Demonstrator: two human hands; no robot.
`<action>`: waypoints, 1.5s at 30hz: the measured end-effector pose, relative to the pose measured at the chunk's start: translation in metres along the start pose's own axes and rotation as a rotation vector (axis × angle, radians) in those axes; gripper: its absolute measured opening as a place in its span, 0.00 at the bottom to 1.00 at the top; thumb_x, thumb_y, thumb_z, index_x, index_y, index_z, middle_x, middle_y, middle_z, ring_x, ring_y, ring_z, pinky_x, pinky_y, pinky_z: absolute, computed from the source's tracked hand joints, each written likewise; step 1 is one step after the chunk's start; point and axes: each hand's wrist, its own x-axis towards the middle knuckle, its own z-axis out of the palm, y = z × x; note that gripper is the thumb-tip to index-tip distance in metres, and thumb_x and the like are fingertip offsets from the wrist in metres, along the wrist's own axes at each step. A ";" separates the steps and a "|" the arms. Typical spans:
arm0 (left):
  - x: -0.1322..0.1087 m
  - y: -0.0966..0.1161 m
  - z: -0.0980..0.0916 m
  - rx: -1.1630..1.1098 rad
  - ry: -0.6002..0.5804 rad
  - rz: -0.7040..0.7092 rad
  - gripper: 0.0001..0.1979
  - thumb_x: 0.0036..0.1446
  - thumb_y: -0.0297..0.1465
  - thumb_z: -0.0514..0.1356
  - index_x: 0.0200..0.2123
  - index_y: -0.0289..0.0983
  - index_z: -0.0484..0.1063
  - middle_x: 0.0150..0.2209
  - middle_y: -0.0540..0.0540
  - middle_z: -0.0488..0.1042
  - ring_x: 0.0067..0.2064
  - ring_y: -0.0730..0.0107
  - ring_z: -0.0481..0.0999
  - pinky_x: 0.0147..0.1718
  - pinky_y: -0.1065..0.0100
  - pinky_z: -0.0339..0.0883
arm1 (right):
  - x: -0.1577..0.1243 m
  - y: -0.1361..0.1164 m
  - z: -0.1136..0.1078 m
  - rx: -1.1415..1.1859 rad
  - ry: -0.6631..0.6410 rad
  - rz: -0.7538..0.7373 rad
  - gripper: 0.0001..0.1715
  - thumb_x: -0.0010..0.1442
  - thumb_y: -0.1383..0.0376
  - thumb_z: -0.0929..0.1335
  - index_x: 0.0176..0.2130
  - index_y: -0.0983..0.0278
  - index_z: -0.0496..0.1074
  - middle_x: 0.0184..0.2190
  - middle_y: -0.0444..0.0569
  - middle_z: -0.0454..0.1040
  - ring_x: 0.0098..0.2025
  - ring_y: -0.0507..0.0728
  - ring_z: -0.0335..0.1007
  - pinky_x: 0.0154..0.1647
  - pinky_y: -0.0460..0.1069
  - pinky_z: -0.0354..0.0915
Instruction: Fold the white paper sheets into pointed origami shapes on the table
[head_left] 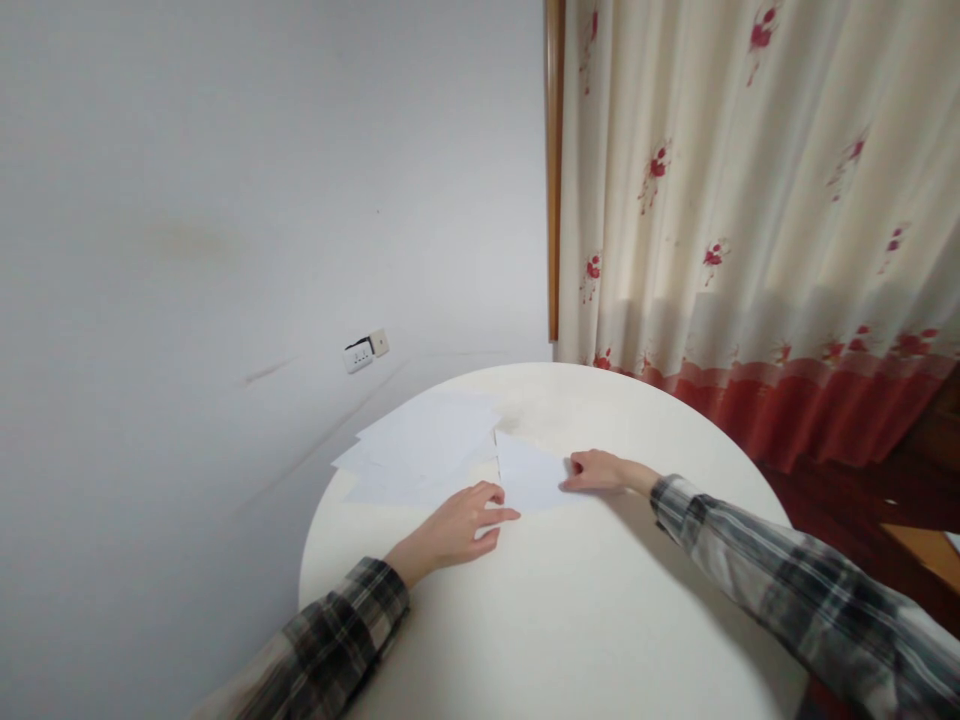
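Observation:
A small white sheet of paper [534, 472] lies on the white round table [570, 600]. At its right edge my right hand [596, 470] is closed, with thumb and fingers pinched on the paper. My left hand [469, 522] rests by the near left corner of that sheet, fingers spread and one fingertip close to its edge; nothing is in its grip. Just left of this sheet, several larger white paper sheets [427, 435] overlap in a loose pile. Their separate edges are hard to make out against the white tabletop.
A pale wall [225, 200] stands close along the table's left side, with a white power socket [358, 357] low on it. Behind the table to the right hangs a cream curtain [697, 180] with red flowers. A wooden piece of furniture [926, 555] shows at the far right.

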 end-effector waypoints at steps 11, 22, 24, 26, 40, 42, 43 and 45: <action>-0.015 0.004 0.000 -0.001 -0.001 -0.016 0.20 0.50 0.24 0.51 0.48 0.44 0.66 0.42 0.45 0.64 0.45 0.65 0.64 0.45 0.65 0.59 | 0.010 -0.006 -0.018 0.102 -0.426 0.039 0.28 0.30 0.49 0.72 0.26 0.67 0.69 0.22 0.40 0.62 0.24 0.49 0.57 0.22 0.44 0.52; 0.009 0.017 -0.001 0.080 0.143 0.079 0.07 0.50 0.24 0.51 0.25 0.36 0.69 0.34 0.45 0.66 0.38 0.68 0.65 0.38 0.67 0.61 | 0.028 -0.005 -0.015 0.007 -0.556 0.158 0.30 0.25 0.48 0.73 0.23 0.68 0.66 0.21 0.44 0.64 0.26 0.53 0.62 0.23 0.46 0.58; 0.023 0.024 0.003 0.068 0.162 0.071 0.08 0.52 0.25 0.50 0.28 0.36 0.69 0.33 0.45 0.67 0.37 0.69 0.66 0.37 0.68 0.61 | 0.032 -0.005 -0.013 -0.008 -0.577 0.176 0.30 0.25 0.48 0.73 0.22 0.67 0.66 0.21 0.44 0.64 0.26 0.54 0.63 0.24 0.46 0.58; 0.036 0.030 0.010 0.040 0.142 0.069 0.11 0.53 0.25 0.50 0.37 0.37 0.69 0.37 0.45 0.68 0.40 0.69 0.66 0.40 0.68 0.61 | 0.035 -0.004 -0.011 -0.022 -0.586 0.191 0.31 0.24 0.47 0.73 0.22 0.67 0.66 0.21 0.44 0.64 0.26 0.54 0.63 0.24 0.47 0.58; 0.050 0.038 0.033 0.070 0.041 0.104 0.19 0.53 0.25 0.50 0.49 0.40 0.64 0.43 0.45 0.68 0.44 0.65 0.66 0.44 0.64 0.61 | 0.030 -0.006 -0.013 -0.014 -0.579 0.171 0.28 0.28 0.50 0.73 0.22 0.68 0.65 0.20 0.43 0.63 0.26 0.53 0.62 0.25 0.47 0.59; 0.049 0.037 0.034 0.070 0.046 0.104 0.19 0.52 0.26 0.50 0.49 0.40 0.64 0.44 0.45 0.68 0.44 0.65 0.66 0.44 0.64 0.60 | 0.028 -0.004 -0.014 -0.013 -0.579 0.175 0.28 0.28 0.50 0.73 0.22 0.68 0.65 0.20 0.43 0.63 0.26 0.53 0.62 0.25 0.47 0.58; 0.048 0.036 0.034 0.071 0.048 0.104 0.19 0.52 0.26 0.50 0.49 0.40 0.64 0.44 0.45 0.68 0.44 0.64 0.66 0.45 0.64 0.60 | 0.027 -0.003 -0.015 -0.012 -0.578 0.178 0.28 0.28 0.51 0.73 0.23 0.68 0.65 0.20 0.43 0.63 0.26 0.54 0.62 0.25 0.47 0.58; 0.047 0.034 0.035 0.073 0.045 0.103 0.20 0.52 0.26 0.51 0.49 0.40 0.64 0.45 0.45 0.68 0.44 0.64 0.66 0.45 0.64 0.60 | 0.025 0.000 -0.017 -0.008 -0.576 0.190 0.27 0.29 0.52 0.73 0.23 0.68 0.65 0.21 0.43 0.63 0.27 0.54 0.62 0.25 0.47 0.58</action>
